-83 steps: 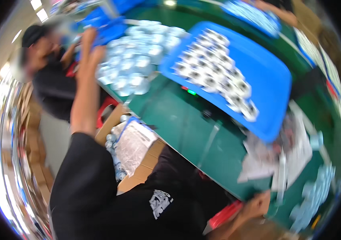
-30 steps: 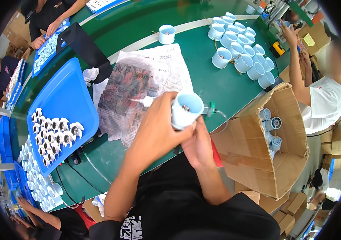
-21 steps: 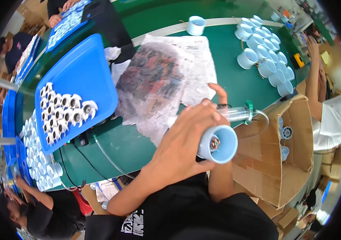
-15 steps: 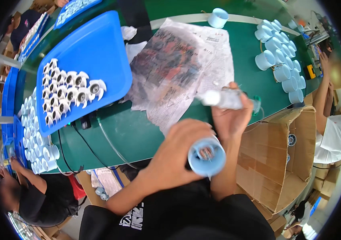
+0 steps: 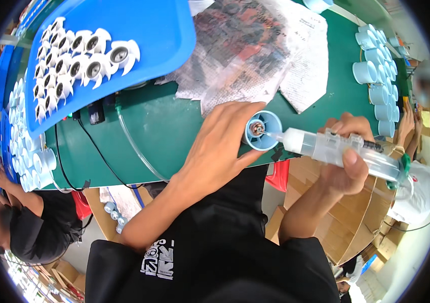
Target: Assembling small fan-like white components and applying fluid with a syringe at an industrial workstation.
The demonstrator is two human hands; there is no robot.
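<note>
The left hand [image 5: 220,151] grips a pale blue cup-shaped housing [image 5: 263,131] over the green desk [image 5: 174,126]. The right hand [image 5: 346,161] clasps a clear syringe dispenser [image 5: 336,149], its tip inside the housing. Brown cardboard boxes [image 5: 356,227] sit below.

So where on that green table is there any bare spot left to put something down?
The green table is bare in front of the left hand, between the blue tray, the newspaper and the near edge; only a clear tube and a black cable cross it. A narrower bare strip runs between the newspaper and the crowded pale blue cups.
</note>
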